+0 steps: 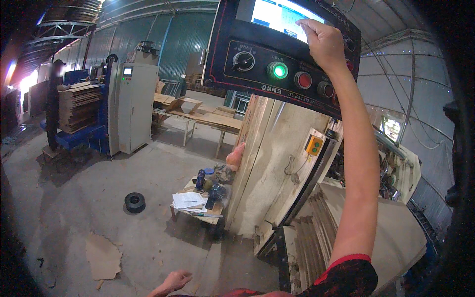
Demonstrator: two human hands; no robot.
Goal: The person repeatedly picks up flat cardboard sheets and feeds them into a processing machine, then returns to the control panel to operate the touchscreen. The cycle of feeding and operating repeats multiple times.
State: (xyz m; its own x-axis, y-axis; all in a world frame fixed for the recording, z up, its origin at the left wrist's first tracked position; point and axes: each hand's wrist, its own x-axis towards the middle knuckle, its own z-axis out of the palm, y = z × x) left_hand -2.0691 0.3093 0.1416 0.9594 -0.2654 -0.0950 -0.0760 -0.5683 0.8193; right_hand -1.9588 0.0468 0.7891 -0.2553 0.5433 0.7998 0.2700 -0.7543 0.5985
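Note:
My right hand [324, 44] is raised to a dark control panel [297, 76]. One finger reaches the lit touchscreen [282, 20], while the other fingers are curled in with nothing visible in them. Below the screen are a black rotary switch [243, 61], a glowing green button [277, 70] and a red button [303, 79]. Down at the lower edge, my left hand [175, 281] hangs free above the concrete floor. Its fingers are loosely stretched and it touches nothing.
Under the panel stands a pale machine cabinet [262, 173], with stacked cardboard sheets [316, 227] at its right. A small table [198, 213] holds papers and bottles. A black roll [134, 202] and torn cardboard [103, 256] lie on the floor. Far left is a grey cabinet [136, 106].

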